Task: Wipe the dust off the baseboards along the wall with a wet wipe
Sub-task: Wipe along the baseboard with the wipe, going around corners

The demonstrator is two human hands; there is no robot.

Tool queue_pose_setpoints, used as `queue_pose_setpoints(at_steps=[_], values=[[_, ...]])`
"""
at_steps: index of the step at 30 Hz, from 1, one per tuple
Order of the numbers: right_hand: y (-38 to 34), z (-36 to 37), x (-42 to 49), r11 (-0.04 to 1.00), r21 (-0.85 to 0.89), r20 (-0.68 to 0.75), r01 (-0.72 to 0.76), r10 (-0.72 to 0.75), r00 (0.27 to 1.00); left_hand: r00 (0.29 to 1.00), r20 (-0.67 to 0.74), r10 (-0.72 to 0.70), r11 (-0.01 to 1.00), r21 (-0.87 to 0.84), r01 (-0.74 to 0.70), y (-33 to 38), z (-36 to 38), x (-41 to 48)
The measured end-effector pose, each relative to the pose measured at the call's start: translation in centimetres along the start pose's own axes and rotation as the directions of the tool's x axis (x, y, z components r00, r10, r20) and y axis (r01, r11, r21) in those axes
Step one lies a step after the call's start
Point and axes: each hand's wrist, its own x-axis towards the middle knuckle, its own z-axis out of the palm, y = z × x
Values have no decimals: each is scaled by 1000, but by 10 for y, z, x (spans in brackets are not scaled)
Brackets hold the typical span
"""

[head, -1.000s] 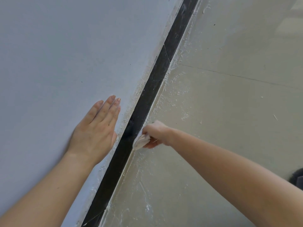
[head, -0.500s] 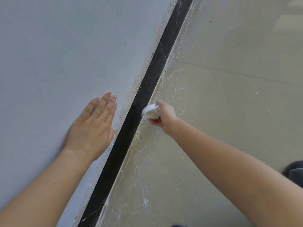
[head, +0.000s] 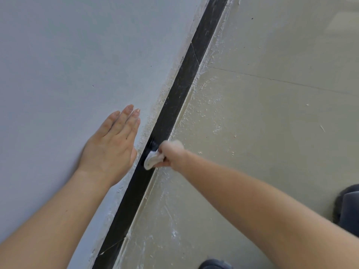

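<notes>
A black baseboard (head: pixel 175 105) runs diagonally from the lower left to the top right, between a pale grey wall (head: pixel 77 65) and a beige floor. My right hand (head: pixel 172 154) is closed around a crumpled white wet wipe (head: pixel 151 161), which presses against the baseboard's face. My left hand (head: pixel 111 146) lies flat on the wall just left of the baseboard, fingers straight and together, holding nothing. White dust and plaster specks line both edges of the baseboard. The stretch above my right hand shows faint streaks.
The beige tiled floor (head: pixel 272 123) fills the right side, dusted white near the baseboard. A dark slipper or foot (head: pixel 347 206) shows at the right edge, and another dark shape (head: pixel 213 265) at the bottom. A crack crosses the baseboard near the lower left (head: pixel 112 247).
My right hand slid up along the baseboard with the wipe, then came back down toward me to a spot beside my left hand. My left hand stayed flat on the wall.
</notes>
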Motion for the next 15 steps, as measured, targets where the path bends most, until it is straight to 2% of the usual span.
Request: queue_pose_setpoints(at_steps=[4, 6, 9, 10, 11, 13, 15], values=[[-47, -26, -4, 987, 76, -60, 141, -137, 989, 1000, 0, -17, 1000, -16, 17, 1, 1, 1], [-62, -40, -6, 954, 192, -106, 230, -213, 971, 1000, 6, -14, 1000, -13, 14, 1, 1, 1], [-70, -62, -4, 840, 438, -134, 321, -292, 947, 1000, 13, -18, 999, -39, 18, 1, -1, 1], [-68, -67, -3, 835, 443, -144, 325, -292, 946, 1000, 13, -23, 998, -53, 23, 1, -1, 2], [-64, -70, -2, 870, 373, -170, 322, -278, 946, 1000, 10, -27, 997, -70, 28, 2, -1, 3], [-54, -70, 3, 956, 118, -225, 269, -238, 945, 1000, 3, -25, 996, -90, 25, 3, -1, 5], [-50, -65, 1, 979, 58, -191, 195, -181, 965, 1000, -4, -14, 997, -77, 14, 3, 0, 12]])
